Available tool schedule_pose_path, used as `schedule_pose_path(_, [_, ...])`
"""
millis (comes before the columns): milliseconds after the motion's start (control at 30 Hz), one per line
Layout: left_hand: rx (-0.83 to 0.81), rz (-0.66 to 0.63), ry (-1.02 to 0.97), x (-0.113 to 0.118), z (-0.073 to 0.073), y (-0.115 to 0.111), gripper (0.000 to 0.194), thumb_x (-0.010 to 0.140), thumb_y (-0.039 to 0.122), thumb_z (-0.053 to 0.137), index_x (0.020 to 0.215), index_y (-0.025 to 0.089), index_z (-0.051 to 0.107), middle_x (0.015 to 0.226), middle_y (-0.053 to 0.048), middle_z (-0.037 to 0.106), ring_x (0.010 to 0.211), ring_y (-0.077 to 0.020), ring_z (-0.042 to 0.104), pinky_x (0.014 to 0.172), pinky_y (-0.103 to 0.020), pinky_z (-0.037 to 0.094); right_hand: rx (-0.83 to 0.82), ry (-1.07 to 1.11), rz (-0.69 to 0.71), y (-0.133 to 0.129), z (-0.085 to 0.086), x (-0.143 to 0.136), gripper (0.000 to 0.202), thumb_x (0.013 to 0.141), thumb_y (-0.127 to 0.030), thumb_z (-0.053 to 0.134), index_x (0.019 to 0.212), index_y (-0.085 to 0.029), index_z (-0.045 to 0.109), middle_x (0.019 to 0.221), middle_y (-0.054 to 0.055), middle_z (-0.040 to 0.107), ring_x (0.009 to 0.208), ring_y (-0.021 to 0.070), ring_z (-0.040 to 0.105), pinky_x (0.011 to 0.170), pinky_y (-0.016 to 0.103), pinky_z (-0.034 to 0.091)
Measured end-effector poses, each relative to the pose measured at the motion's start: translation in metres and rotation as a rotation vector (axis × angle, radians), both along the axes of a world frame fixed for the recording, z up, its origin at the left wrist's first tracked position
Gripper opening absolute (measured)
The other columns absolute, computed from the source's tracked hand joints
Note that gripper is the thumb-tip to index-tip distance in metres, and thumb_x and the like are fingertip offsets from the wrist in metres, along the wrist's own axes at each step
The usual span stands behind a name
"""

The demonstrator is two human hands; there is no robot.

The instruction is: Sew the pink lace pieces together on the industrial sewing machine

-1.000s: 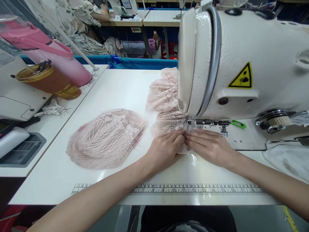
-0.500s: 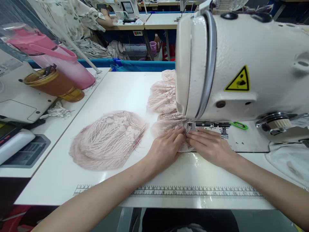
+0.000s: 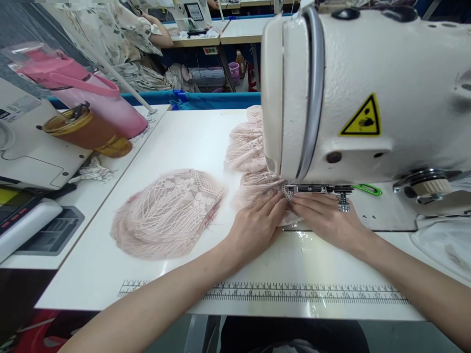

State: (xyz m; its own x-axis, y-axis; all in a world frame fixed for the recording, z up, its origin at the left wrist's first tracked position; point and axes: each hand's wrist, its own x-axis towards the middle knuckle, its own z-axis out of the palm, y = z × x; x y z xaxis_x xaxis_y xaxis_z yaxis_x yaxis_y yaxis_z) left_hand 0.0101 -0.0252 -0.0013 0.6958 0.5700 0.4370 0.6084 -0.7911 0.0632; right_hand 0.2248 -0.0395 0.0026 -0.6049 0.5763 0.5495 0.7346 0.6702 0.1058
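Gathered pale pink lace fabric (image 3: 250, 147) lies bunched beside and under the head of a white sewing machine (image 3: 294, 98). My left hand (image 3: 257, 215) rests on the lace just left of the needle area, its fingers stretched out flat and pressing the cloth. Right of it, my right hand (image 3: 327, 215) lies with straight fingers close together, their tips at the fabric edge by the presser foot (image 3: 290, 189). Both thumbs are mostly hidden. A second pink lace piece (image 3: 165, 215), folded and rounded with loose threads along one edge, lies apart to the left.
A printed ruler (image 3: 268, 293) runs along the table's front edge. A green clip-like piece (image 3: 369, 189) is on the machine bed. At left stand a pink bottle (image 3: 99, 98) and an amber cup (image 3: 88, 130). Across the way sits a person in a floral sleeve (image 3: 125, 29).
The whole view has shifted slightly. Both hands stay at the presser foot on the lace, with the left fingertips a little closer to it. The folded piece lies unchanged.
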Motion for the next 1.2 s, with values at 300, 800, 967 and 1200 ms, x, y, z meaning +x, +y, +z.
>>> schedule_pose_path(300, [0.058, -0.012, 0.012, 0.004, -0.001, -0.001, 0.032, 0.093, 0.015, 0.048, 0.120, 0.006, 0.063, 0.124, -0.014, 0.066, 0.115, -0.0260, 0.064, 0.097, -0.039, 0.057, -0.005, -0.017, -0.088, 0.001, -0.005, 0.004, 0.022, 0.089, -0.009, 0.054, 0.100, -0.019, 0.070, 0.108, 0.000, 0.075, 0.088, 0.0150, 0.069, 0.067, 0.028, 0.048])
schedule_pose_path(800, [0.124, -0.101, 0.026, 0.006, -0.004, 0.004, 0.030, 0.097, 0.015, 0.046, 0.120, 0.007, 0.064, 0.125, -0.012, 0.066, 0.119, -0.0248, 0.062, 0.102, -0.040, 0.054, 0.019, -0.136, -0.150, 0.005, -0.019, 0.012, 0.027, 0.090, -0.014, 0.050, 0.110, -0.021, 0.068, 0.114, 0.004, 0.073, 0.069, 0.0175, 0.067, 0.055, 0.031, 0.046])
schedule_pose_path(967, [0.132, -0.186, 0.048, 0.001, -0.001, 0.006, 0.029, 0.098, 0.010, 0.042, 0.116, 0.006, 0.065, 0.122, -0.013, 0.067, 0.117, -0.0221, 0.063, 0.103, -0.038, 0.053, 0.127, -0.202, -0.111, 0.002, -0.006, 0.006, 0.027, 0.089, -0.005, 0.051, 0.106, -0.017, 0.068, 0.113, 0.002, 0.073, 0.082, 0.0144, 0.067, 0.058, 0.030, 0.042])
schedule_pose_path(1200, [0.056, -0.166, 0.058, -0.008, 0.003, 0.009, 0.027, 0.098, 0.012, 0.044, 0.113, 0.005, 0.065, 0.122, -0.014, 0.067, 0.117, -0.0227, 0.063, 0.104, -0.038, 0.053, 0.119, -0.158, -0.024, -0.001, -0.001, -0.001, 0.026, 0.089, -0.001, 0.051, 0.103, -0.013, 0.069, 0.104, 0.003, 0.075, 0.090, 0.0129, 0.065, 0.068, 0.027, 0.045])
